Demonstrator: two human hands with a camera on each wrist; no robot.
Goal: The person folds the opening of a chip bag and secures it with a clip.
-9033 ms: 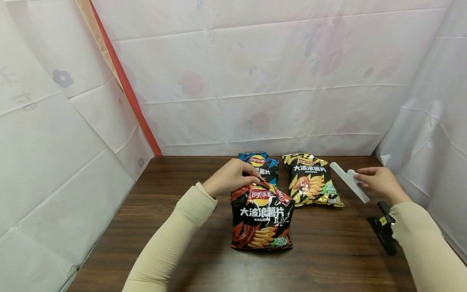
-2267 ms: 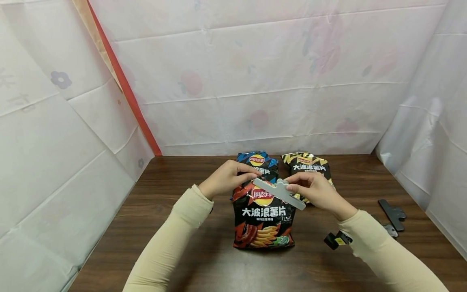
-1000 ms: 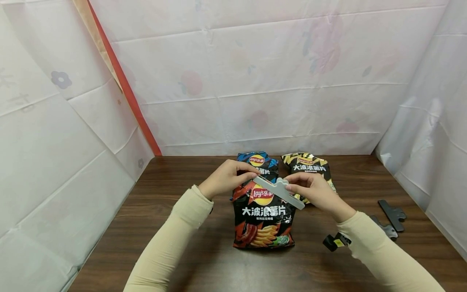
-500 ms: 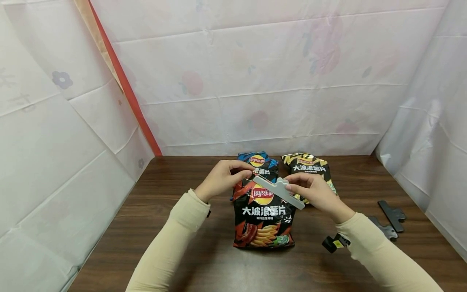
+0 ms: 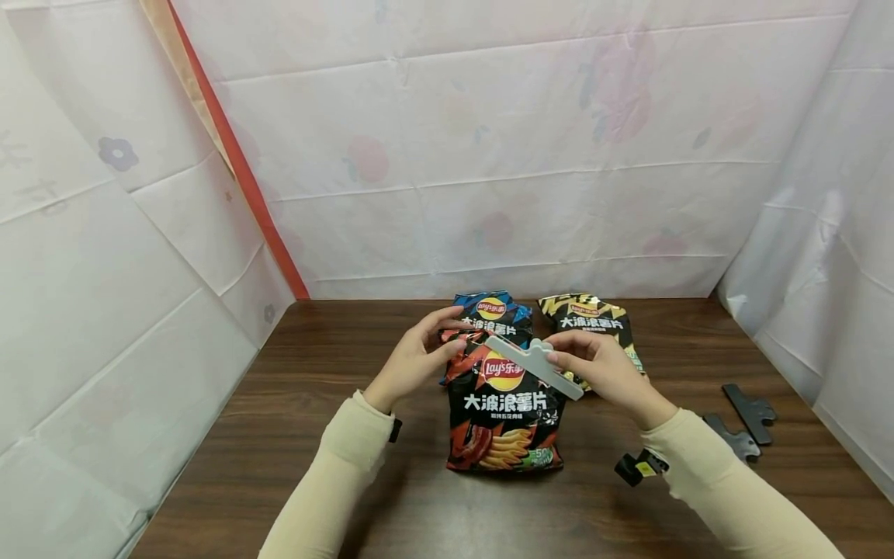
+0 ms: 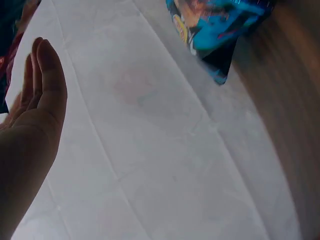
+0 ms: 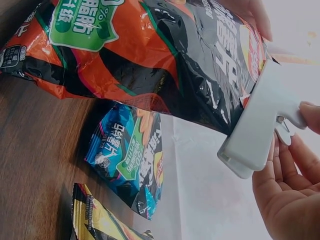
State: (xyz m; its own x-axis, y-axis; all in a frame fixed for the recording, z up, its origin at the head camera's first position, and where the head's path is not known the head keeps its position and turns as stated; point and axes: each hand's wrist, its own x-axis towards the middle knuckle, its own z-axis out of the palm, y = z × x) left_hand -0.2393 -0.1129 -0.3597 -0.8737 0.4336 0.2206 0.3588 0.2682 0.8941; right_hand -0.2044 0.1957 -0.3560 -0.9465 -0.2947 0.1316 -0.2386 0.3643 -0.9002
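A black-and-red Lay's chip bag (image 5: pixel 504 435) stands upright in the middle of the table. A whitish bag clip (image 5: pixel 532 363) slants across its top right part; in the right wrist view the clip (image 7: pixel 252 125) sits over the bag's top edge. My right hand (image 5: pixel 602 374) pinches the clip's handle between thumb and fingers. At the bag's upper left corner is my left hand (image 5: pixel 412 361), thumb and fingers spread apart around it. In the left wrist view the fingers of this hand (image 6: pixel 42 100) are straight and the bag is mostly cut off.
Behind stand a blue chip bag (image 5: pixel 518 317), partly hidden, and a yellow-and-black chip bag (image 5: pixel 594 312). Two more clips, a black one (image 5: pixel 750 414) and a grey one (image 5: pixel 733 439), lie at the right. A cloth-covered wall (image 5: pixel 489 194) rises behind the table.
Earlier my right hand brought the clip from the right side to the bag's top. In the last second my left hand has released the bag's top and drawn back left, its fingers parting.
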